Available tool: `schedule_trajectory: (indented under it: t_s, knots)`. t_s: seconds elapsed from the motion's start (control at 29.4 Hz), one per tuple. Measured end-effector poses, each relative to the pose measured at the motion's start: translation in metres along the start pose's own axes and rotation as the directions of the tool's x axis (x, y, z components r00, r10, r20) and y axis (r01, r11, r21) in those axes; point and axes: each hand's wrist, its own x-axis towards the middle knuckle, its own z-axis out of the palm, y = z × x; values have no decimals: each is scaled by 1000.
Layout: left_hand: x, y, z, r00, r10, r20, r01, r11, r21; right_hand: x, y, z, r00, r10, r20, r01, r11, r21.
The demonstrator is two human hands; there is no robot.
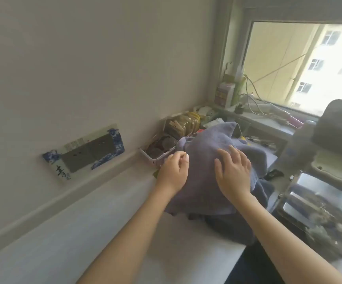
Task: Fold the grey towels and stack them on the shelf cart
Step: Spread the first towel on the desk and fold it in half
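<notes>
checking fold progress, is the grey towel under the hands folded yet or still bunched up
Still bunched: the grey towel lies rumpled, right hand flat on it, left hand curled at its edge.

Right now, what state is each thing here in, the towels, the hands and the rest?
Grey towel: rumpled, not yet folded, lying on the white table.
Left hand: fingers curled, pinching the towel's edge.
Right hand: flat, fingers straight, pressing on the towel.
White basket: full of small items.
Window: shut as far as visible.
</notes>
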Motion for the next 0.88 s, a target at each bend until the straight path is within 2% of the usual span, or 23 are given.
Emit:
schedule_trajectory:
  t_s: [0.14, 0.31, 0.41, 0.54, 0.75, 0.88]
  knots:
    - [10, -6, 19, 995, -99, 31, 96, 992, 80, 2, 12, 2, 975, 213, 62, -220, 964, 146]
    - [17, -15, 31, 970, -245, -6, 244, 966, -83, 8, 9, -5, 963, 266, 46, -267, 913, 309]
    - [13, -14, 24, 979, -199, -42, 189, 967, -171, 7, -1, -4, 976, 200, -83, -158, 921, 356]
    - [-3, -5, -6, 955, -204, -214, 135, 945, -297, 7, -24, -1, 975, 67, -213, 11, 938, 345]
    - [-59, -18, -79, 861, -308, -405, 164, 921, -353, -5, -102, 4, 933, -156, -324, 274, 892, 361]
    - [-126, -56, -143, 772, -396, -498, 196, 893, -406, -45, -176, 20, 914, -297, -278, 394, 817, 421]
